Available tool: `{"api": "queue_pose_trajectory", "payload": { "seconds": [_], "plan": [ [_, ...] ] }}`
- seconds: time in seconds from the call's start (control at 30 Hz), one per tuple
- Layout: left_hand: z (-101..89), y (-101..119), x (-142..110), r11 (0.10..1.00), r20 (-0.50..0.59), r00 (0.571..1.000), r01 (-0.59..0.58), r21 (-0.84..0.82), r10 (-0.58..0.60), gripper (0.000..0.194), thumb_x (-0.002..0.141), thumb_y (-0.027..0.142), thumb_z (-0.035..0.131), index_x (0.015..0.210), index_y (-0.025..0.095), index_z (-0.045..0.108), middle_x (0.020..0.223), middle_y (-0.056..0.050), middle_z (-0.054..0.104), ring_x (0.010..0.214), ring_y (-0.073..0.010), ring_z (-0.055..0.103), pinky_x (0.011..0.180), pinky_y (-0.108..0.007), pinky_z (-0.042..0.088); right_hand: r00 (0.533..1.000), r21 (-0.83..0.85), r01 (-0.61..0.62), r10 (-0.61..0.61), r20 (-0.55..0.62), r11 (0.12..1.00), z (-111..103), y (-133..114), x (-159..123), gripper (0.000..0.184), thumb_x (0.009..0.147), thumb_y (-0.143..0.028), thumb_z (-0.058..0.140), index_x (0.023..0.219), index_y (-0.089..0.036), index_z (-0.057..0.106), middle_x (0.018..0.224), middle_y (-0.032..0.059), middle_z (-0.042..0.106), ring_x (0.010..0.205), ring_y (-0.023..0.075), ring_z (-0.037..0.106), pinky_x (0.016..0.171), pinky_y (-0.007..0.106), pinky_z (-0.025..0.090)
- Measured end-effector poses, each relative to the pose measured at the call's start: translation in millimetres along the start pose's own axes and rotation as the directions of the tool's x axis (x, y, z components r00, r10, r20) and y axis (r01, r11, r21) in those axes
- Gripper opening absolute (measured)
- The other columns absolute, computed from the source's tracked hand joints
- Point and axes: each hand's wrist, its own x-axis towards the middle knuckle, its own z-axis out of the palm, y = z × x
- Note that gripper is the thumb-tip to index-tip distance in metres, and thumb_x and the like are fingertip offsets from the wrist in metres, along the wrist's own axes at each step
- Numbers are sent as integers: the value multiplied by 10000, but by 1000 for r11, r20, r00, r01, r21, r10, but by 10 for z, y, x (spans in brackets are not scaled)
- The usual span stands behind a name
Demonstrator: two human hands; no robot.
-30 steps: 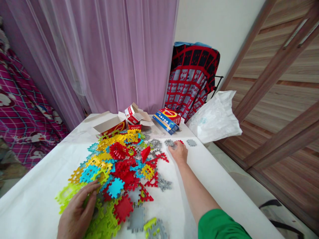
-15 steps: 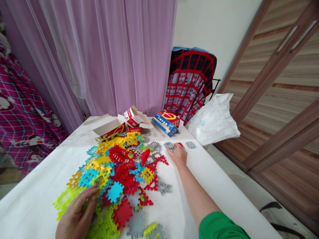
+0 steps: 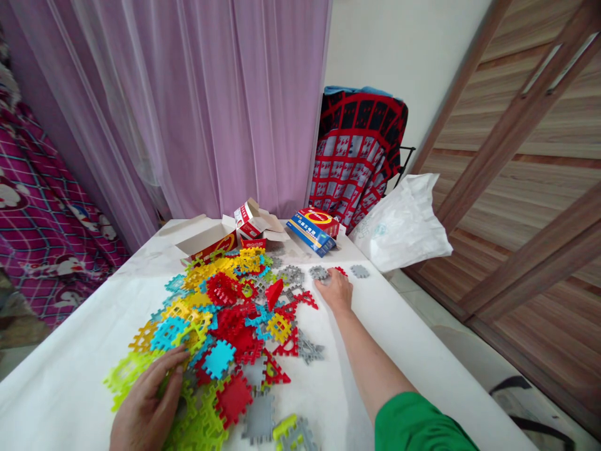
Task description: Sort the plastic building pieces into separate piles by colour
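A pile of colourful plastic interlocking building tiles [image 3: 235, 338] with toothed edges spreads over the white-covered table. At the pile's near left, my left hand [image 3: 148, 394] rests over lime-green tiles, its fingers loosely bent and thumb apart, gripping nothing visible. My right hand [image 3: 336, 292] reaches to the far right of the pile, fingers closed down on a red tile [image 3: 341, 270] that is mostly hidden behind them. A grey tile [image 3: 318, 272] lies against the thumb side of that hand. Another grey tile [image 3: 359, 270] lies flat to its right, apart from the fingers.
Open cardboard boxes [image 3: 206, 243] and a blue and red box [image 3: 310, 233] stand at the table's back edge. A white plastic bag [image 3: 401, 225] sits at the back right corner. Beyond are a purple curtain [image 3: 225, 113], a cloth-covered chair [image 3: 357, 150] and a wooden wardrobe [image 3: 526, 188].
The view has shifted very slightly. Both hands stay in nearly the same places, and the tiles lie as before.
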Motion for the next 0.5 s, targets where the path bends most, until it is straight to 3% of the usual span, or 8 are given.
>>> {"api": "queue_pose_trajectory", "payload": {
  "seconds": [0.5],
  "plan": [
    [-28, 37, -1, 997, 51, 996, 78, -21, -77, 363, 821, 547, 494, 951, 294, 720, 1057, 1, 766, 976, -196, 724, 878, -321, 583, 1000, -59, 14, -14, -1, 998, -14, -33, -16, 433, 800, -368, 674, 1187, -184, 612, 1118, 95, 691, 1096, 256, 581, 882, 341, 392]
  ]
}}
